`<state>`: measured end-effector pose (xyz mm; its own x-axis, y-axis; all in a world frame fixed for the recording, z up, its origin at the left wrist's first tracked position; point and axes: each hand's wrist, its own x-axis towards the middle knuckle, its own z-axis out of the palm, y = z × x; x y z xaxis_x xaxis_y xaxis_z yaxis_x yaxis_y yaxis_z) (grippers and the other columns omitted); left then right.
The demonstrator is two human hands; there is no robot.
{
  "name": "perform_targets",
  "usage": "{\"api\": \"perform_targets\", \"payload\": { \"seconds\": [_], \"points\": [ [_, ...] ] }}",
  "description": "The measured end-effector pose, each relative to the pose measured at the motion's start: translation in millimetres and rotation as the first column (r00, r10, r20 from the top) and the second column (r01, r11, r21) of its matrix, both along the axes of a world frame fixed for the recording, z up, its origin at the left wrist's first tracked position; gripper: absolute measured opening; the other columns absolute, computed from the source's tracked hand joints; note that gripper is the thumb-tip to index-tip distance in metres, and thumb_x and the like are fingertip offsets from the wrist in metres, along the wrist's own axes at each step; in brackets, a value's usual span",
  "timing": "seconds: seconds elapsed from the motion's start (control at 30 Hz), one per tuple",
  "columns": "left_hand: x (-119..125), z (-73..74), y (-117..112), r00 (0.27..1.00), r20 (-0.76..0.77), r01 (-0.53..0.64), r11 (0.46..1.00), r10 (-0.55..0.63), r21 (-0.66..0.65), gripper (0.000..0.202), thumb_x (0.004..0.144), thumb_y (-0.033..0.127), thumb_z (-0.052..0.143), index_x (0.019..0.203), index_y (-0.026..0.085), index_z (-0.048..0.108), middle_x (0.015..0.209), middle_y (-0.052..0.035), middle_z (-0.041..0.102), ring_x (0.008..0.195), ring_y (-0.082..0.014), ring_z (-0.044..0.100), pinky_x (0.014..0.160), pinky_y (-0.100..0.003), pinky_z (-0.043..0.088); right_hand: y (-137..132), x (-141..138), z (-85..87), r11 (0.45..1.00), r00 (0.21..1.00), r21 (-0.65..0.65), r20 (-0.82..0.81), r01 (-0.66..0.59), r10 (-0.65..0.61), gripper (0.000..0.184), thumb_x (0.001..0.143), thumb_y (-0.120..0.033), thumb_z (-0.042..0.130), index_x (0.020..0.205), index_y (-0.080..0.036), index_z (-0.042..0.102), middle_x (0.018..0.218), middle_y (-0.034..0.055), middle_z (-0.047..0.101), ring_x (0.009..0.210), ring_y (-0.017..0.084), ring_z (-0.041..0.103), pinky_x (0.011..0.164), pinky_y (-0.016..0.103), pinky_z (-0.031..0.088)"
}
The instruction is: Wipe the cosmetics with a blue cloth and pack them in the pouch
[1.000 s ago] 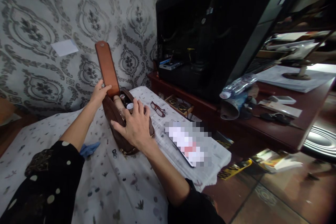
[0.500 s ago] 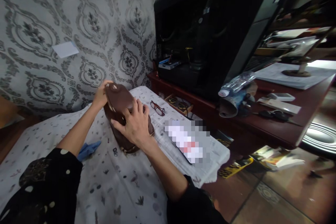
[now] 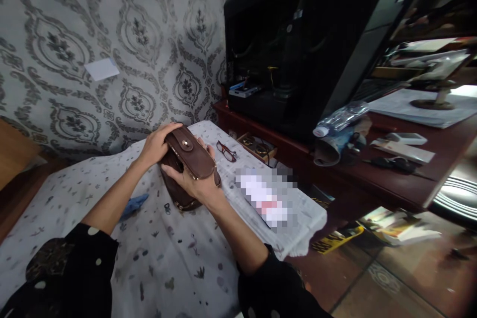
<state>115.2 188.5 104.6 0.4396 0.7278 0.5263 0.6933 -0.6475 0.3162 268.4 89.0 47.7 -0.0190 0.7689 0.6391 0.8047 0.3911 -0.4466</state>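
A small brown leather handbag [image 3: 179,190] with a gold zip rests on the patterned white bedsheet [image 3: 169,258]. Its flap [image 3: 197,156], bearing a gold clasp, is lifted away from the body. My left hand [image 3: 156,146] grips the flap at its far left end, fingers over the top. The other side is held by my right hand [image 3: 199,188], partly under the flap, with its thumb along the front and its fingertips showing behind. What lies beneath the flap is hidden. Glasses [image 3: 226,151] lie just right of the bag, and a blue cloth [image 3: 134,204] is to its left.
Right of the bag, a pixelated flat item [image 3: 263,198] lies on the sheet. A red-brown desk [image 3: 406,179] stands beyond, with a large black screen [image 3: 290,49], a plastic bottle [image 3: 341,117] and papers [image 3: 421,107]. Patterned wallpaper [image 3: 137,35] covers the wall behind.
The flap has swung toward me and to the right, its clasp now nearer the middle. My left hand has moved right with it, and my right hand has slipped partly under it.
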Motion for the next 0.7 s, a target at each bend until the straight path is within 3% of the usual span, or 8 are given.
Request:
{"api": "perform_targets", "payload": {
  "seconds": [0.2, 0.4, 0.6, 0.7],
  "points": [
    [-0.4, -6.6, -0.9, 1.000, 0.019, -0.013, 1.000, 0.012, 0.018, 0.061, 0.079, 0.013, 0.042, 0.134, 0.022, 0.066, 0.141, -0.0035, 0.065, 0.136, -0.0239, 0.055, 0.118, -0.042, 0.038, -13.2, 20.5, -6.2, 0.993, 0.994, -0.024, -0.002, -0.113, 0.113, 0.069, 0.092, -0.059, 0.062, 0.151, -0.026, 0.049, 0.160, 0.0094, 0.045, 0.154, 0.033, 0.026, 0.124, 0.059, 0.017],
    [-3.0, -8.5, 1.3, 0.995, 0.093, 0.023, 1.000, -0.023, -0.004, 0.059, 0.078, 0.015, 0.044, 0.133, 0.022, 0.066, 0.140, -0.0036, 0.066, 0.133, -0.0250, 0.057, 0.118, -0.042, 0.039, -27.1, 44.6, -17.7, 0.979, 0.964, -0.032, -0.183, -0.203, 0.194, 0.070, 0.091, -0.041, 0.061, 0.150, -0.008, 0.042, 0.162, 0.0232, 0.035, 0.155, 0.031, 0.027, 0.123, 0.051, 0.031],
    [-4.4, -8.4, 0.7, 0.991, 0.122, 0.062, 0.998, -0.060, -0.010, 0.059, 0.077, 0.016, 0.045, 0.132, 0.021, 0.066, 0.138, -0.0049, 0.067, 0.130, -0.0250, 0.058, 0.118, -0.042, 0.038, -32.1, 42.6, -18.5, 0.981, 0.912, 0.009, -0.367, -0.195, 0.184, 0.097, 0.086, -0.058, 0.065, 0.158, -0.010, 0.022, 0.160, 0.0223, 0.038, 0.150, 0.032, 0.035, 0.121, 0.049, 0.034],
    [-5.3, -9.0, 1.0, 0.994, 0.106, 0.031, 0.999, -0.028, -0.023, 0.058, 0.076, 0.015, 0.046, 0.129, 0.024, 0.068, 0.138, -0.0027, 0.067, 0.132, -0.0251, 0.056, 0.119, -0.043, 0.038, -29.9, 39.7, -16.5, 0.992, 0.903, 0.030, -0.412, -0.123, 0.125, 0.095, 0.088, -0.058, 0.063, 0.159, -0.012, 0.019, 0.157, 0.0212, 0.042, 0.145, 0.030, 0.044, 0.116, 0.046, 0.041]
  ]
}}
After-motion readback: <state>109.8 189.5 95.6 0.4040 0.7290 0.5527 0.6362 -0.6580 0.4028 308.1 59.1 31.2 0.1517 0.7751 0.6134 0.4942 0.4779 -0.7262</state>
